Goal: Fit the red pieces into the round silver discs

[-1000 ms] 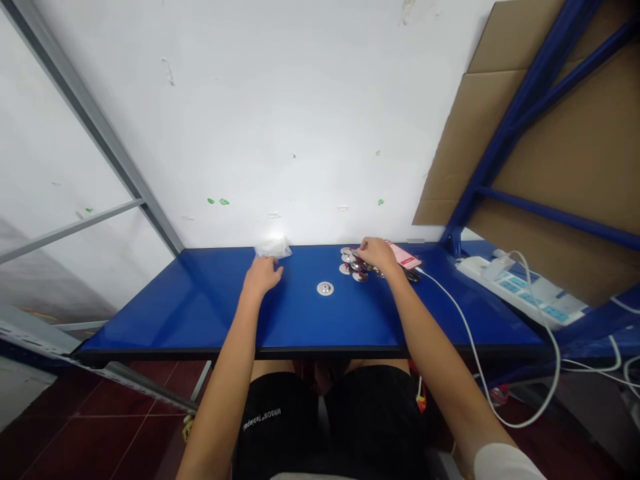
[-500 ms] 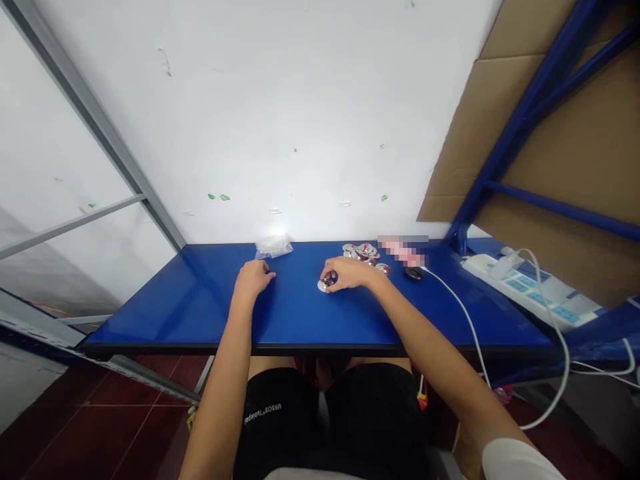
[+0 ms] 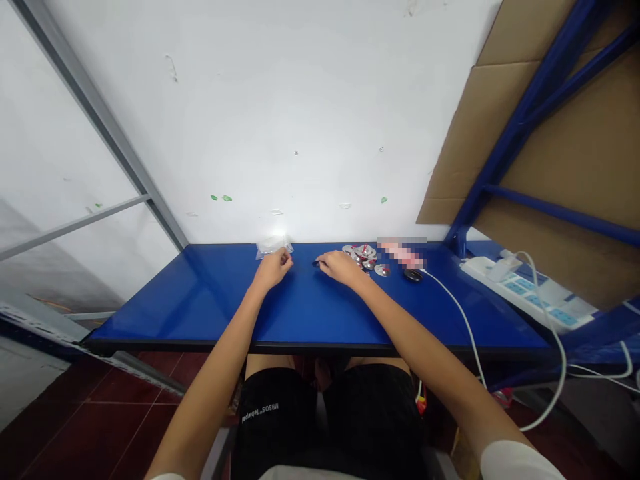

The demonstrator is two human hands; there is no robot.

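Observation:
My right hand (image 3: 341,266) is closed in a pinch at the middle of the blue table (image 3: 210,293). From its fingertips sticks out a small disc (image 3: 315,263), seen nearly edge-on and looking dark. Just right of that hand lies a pile of round silvery discs (image 3: 366,252) with red marks; their exact kind is too small to tell. My left hand (image 3: 274,268) has thumb and fingers curled together in front of a clear plastic bag (image 3: 265,247). Whatever is between those fingers, if anything, is hidden.
A round black object (image 3: 413,275) lies right of the pile, near a blurred pink item (image 3: 403,255) with a white cable (image 3: 463,310). On the right stands a white power strip (image 3: 525,293). A white wall (image 3: 320,133) closes off the back.
My left hand has moved right and away from me towards the bag, its fingers curling together. My right hand has shifted slightly away from me, tilting the disc from face-up to nearly edge-on.

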